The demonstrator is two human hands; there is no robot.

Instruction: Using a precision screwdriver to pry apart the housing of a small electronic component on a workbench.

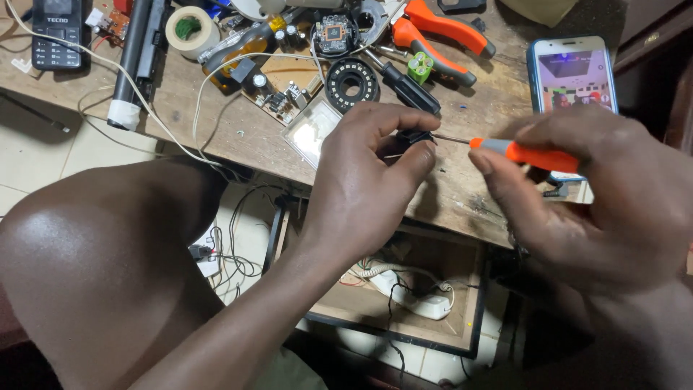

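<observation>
Knee: bare bent knee (94, 267) fills the lower left, nearest the camera, beside the desk edge.
Desk: worn wooden desk (469, 191) runs across the upper frame, cluttered with tools and parts.
Left hand: left hand (361, 188) is raised over the desk's front edge, its fingers (415, 162) pinched narrow around a small black plastic part (413, 135).
Right hand: right hand (599, 195) is closed on the orange-handled slim screwdriver (530, 155), whose thin metal shaft points left and meets the black part.
Handling: the black part looks light, stiff and probably brittle, small enough to slip; a pinch by its sides, clear of the tip, seems the safest hold. The screwdriver seems light, with a grippy handle.
Phone: blue-cased smartphone with a lit screen (572, 72) lies just behind the right hand.
Pliers: orange-handled pliers (440, 32) rest at the top, well apart from the hands.
Black tube: long black cylinder with a taped end (137, 58) lies at upper left.
Ring board: round black ring of small lights (351, 83) sits near the left hand, beside a clear square plastic lens cover (312, 130).
Cable: white cable (180, 137) trails over the desk edge, close to the left forearm.
</observation>
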